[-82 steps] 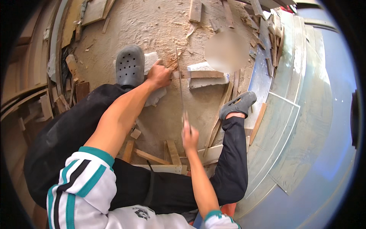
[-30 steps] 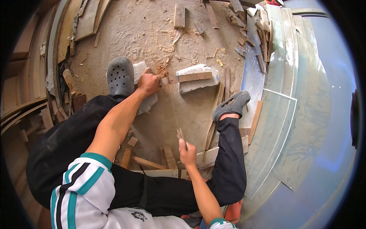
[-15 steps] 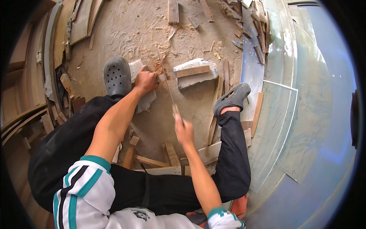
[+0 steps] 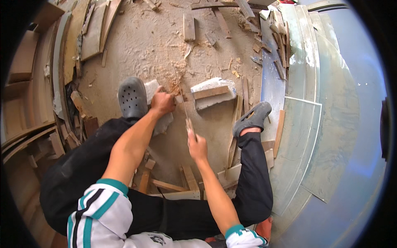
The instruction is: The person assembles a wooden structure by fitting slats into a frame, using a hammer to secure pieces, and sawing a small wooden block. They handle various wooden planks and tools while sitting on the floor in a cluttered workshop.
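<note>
My right hand (image 4: 197,147) is closed around the wooden handle (image 4: 189,124) of a handsaw. Its thin saw blade (image 4: 183,101) points away from me and crosses a narrow wood strip (image 4: 211,91) just right of my left hand. My left hand (image 4: 163,102) is closed on the strip's left end, pressing it over a rough pale block (image 4: 164,123) beside my left shoe. Farther right, the strip lies on a second white block (image 4: 215,104). Whether the strip is one piece under the blade I cannot tell. My left fingertips are partly hidden.
My grey clogs (image 4: 132,97) stand either side of the work. Wood offcuts (image 4: 189,27) and sawdust lie on the dusty floor ahead. Boards (image 4: 94,35) lean at the left. Glass sheets (image 4: 304,144) lie along the right. A wooden frame (image 4: 175,193) sits near my legs.
The whole view has shifted, so things sit lower in the picture. My right hand has pushed the saw forward, closer to my left hand, which keeps its grip on the strip.
</note>
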Motion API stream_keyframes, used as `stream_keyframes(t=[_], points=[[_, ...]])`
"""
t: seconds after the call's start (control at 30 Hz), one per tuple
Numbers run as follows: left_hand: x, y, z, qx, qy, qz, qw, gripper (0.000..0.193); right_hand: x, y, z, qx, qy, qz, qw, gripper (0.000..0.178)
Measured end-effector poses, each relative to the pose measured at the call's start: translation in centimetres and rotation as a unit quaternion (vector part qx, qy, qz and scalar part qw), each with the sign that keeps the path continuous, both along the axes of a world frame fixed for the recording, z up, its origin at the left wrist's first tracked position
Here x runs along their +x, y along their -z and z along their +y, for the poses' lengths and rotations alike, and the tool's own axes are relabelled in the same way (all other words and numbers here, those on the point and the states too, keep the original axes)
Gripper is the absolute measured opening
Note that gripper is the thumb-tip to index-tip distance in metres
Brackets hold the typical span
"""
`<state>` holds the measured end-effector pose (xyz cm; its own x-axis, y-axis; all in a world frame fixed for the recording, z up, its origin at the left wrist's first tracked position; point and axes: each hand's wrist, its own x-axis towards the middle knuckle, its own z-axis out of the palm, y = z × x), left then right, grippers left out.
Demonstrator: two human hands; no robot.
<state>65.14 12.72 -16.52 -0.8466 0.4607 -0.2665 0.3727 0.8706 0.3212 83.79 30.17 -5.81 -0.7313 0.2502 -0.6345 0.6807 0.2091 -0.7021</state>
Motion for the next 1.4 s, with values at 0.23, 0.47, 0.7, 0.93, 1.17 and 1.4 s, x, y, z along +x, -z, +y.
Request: stream_keyframes(t=[0.23, 0.47, 0.7, 0.93, 1.17, 1.4], points=[[1.6, -0.7, -0.9, 0.008, -0.013, 0.006, 1.000, 0.021, 9.1, -6.6, 2.5, 0.041, -0.049, -0.010, 0.998, 0.052], [0.6, -0.7, -0.3, 0.000, -0.004, 0.014, 1.000, 0.019, 1.8, -1.6, 0.2, 0.027, -0.024, -0.010, 0.999, 0.053], [0.8, -1.9, -0.6, 0.004, -0.017, 0.005, 1.000, 0.021, 5.0, -3.4, 1.6, 0.038, -0.065, -0.030, 0.997, 0.060], [1.1, -0.6, -0.7, -0.004, -0.011, 0.005, 1.000, 0.022, 7.8, -3.6, 1.7, 0.024, -0.050, -0.005, 0.998, 0.060], [1.4, -0.9, 0.7, 0.017, -0.008, 0.003, 1.000, 0.021, -0.4, 0.0, -0.1, 0.019, -0.027, 0.016, 0.999, 0.053], [1.4, -0.1, -0.6, 0.004, -0.029, -0.010, 1.000, 0.019, 10.0, -4.2, 2.1, 0.032, -0.037, 0.000, 0.999, 0.053]])
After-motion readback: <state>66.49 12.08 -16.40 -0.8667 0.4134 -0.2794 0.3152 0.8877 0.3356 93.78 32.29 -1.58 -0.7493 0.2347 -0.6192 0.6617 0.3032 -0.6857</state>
